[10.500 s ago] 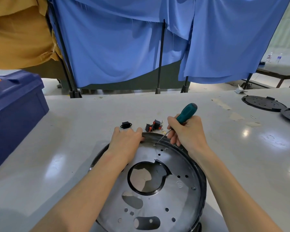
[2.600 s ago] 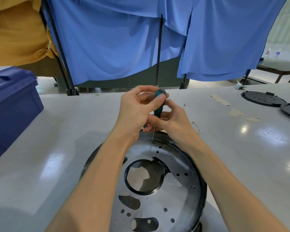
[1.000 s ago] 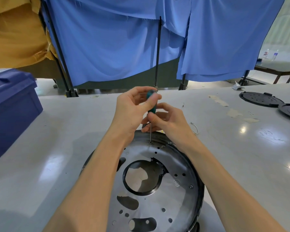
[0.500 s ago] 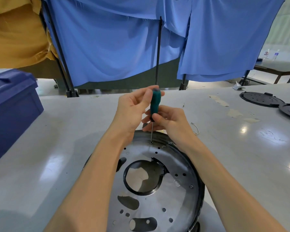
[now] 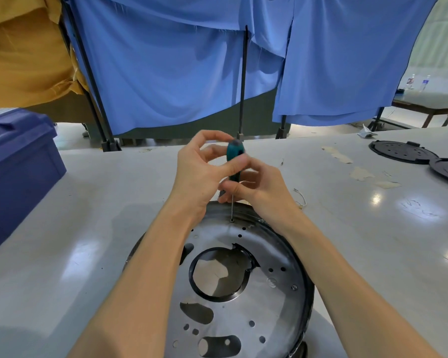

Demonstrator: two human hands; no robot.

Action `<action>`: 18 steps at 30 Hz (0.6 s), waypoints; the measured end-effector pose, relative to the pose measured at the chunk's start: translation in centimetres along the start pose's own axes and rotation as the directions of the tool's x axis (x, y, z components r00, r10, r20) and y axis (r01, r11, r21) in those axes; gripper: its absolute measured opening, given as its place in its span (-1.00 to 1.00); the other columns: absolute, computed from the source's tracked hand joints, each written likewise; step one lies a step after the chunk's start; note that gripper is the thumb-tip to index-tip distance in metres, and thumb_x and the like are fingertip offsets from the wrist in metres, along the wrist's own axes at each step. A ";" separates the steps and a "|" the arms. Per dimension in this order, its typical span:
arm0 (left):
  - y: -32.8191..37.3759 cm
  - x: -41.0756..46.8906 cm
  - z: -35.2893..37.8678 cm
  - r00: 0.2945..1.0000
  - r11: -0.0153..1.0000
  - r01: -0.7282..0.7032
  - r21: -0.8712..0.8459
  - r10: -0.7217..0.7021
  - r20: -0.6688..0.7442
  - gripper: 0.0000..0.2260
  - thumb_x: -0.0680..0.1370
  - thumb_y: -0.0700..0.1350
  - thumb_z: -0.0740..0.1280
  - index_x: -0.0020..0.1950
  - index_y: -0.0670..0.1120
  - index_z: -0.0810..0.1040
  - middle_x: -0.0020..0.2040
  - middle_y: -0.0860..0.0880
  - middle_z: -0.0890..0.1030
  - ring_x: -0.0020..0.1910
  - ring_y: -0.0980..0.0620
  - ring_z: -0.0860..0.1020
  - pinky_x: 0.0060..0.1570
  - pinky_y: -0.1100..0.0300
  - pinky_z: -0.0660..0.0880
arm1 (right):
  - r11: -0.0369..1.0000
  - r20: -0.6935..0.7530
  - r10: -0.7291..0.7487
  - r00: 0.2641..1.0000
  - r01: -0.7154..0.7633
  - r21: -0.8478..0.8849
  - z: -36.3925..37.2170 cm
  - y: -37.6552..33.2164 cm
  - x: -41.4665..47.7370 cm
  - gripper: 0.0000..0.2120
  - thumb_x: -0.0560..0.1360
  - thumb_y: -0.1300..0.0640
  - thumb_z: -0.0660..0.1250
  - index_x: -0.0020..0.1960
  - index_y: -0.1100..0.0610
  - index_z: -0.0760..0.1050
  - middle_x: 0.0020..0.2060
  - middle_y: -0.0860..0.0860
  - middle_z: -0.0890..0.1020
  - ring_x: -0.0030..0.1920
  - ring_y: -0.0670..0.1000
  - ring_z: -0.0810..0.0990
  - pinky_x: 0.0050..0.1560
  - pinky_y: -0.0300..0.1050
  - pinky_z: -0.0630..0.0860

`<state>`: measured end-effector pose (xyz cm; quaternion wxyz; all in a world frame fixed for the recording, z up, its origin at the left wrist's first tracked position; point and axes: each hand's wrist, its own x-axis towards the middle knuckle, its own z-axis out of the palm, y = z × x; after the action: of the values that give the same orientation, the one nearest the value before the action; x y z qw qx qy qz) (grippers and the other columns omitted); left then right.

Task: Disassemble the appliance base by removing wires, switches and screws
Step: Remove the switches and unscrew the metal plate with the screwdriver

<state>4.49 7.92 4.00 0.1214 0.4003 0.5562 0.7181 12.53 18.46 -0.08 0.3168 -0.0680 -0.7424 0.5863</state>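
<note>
left hand [image 5: 199, 174], now off the rim, pinches the handle of the upright screwdriver [image 5: 234, 153], right hand [image 5: 264, 192] grips its neck, tip seated in the screw [image 5: 232, 220] at 12 o'clock on the appliance base [image 5: 269, 313]; loosening likely underway.

Screwdriver [image 5: 234, 151] now upright — left hand [image 5: 197, 174] pinching its handle.

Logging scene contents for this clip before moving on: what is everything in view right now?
table: one, pale grey, fills foreground
appliance base: one, silver with black rim, table's near centre
screwdriver: one, teal handle, upright, tip at base's far edge
bin: one, dark blue, left
discs: two, black, far right
tape scraps: several, beige, table's right side
curtains: several, blue, behind table
cloth: one, yellow, upper left
left hand: one, pinching screwdriver handle's top
right hand: one, holding screwdriver lower down
</note>
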 end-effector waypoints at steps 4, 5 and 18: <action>0.0 0.1 0.1 0.999 0.999 0.023 0.028 -0.024 0.038 -0.82 0.60 -0.11 0.26 0.14 -0.04 0.61 0.00 0.04 0.68 0.00 0.20 0.60 -0.22 0.50 0.46 | 0.999 -0.008 0.035 0.999 -0.034 0.026 -0.2 0.0 0.0 -0.86 0.58 0.32 0.25 0.07 0.28 0.56 -0.17 0.13 0.70 -0.20 0.14 0.71 -0.02 0.03 0.65; 0.0 0.1 0.1 0.999 0.999 0.030 0.030 -0.031 0.039 -0.81 0.62 -0.12 0.23 0.13 -0.06 0.60 0.01 0.03 0.69 0.02 0.18 0.61 -0.19 0.50 0.46 | 0.999 -0.006 0.040 0.999 -0.040 0.023 -0.2 0.0 -0.1 -0.85 0.59 0.31 0.23 0.10 0.27 0.54 -0.16 0.13 0.71 -0.19 0.14 0.71 -0.01 0.04 0.64; 0.0 0.1 0.0 0.997 0.998 0.035 0.056 -0.039 0.067 -0.76 0.64 -0.09 0.17 0.15 -0.08 0.60 0.01 0.04 0.69 0.06 0.17 0.61 -0.16 0.47 0.47 | 0.999 -0.006 0.030 1.000 -0.030 0.045 -0.3 0.0 -0.1 -0.86 0.56 0.35 0.26 0.07 0.28 0.56 -0.16 0.18 0.70 -0.20 0.16 0.71 0.02 0.09 0.64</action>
<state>4.45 8.01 4.02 0.1426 0.4175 0.5787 0.6860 12.79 18.60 -0.07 0.3118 -0.0740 -0.7269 0.6074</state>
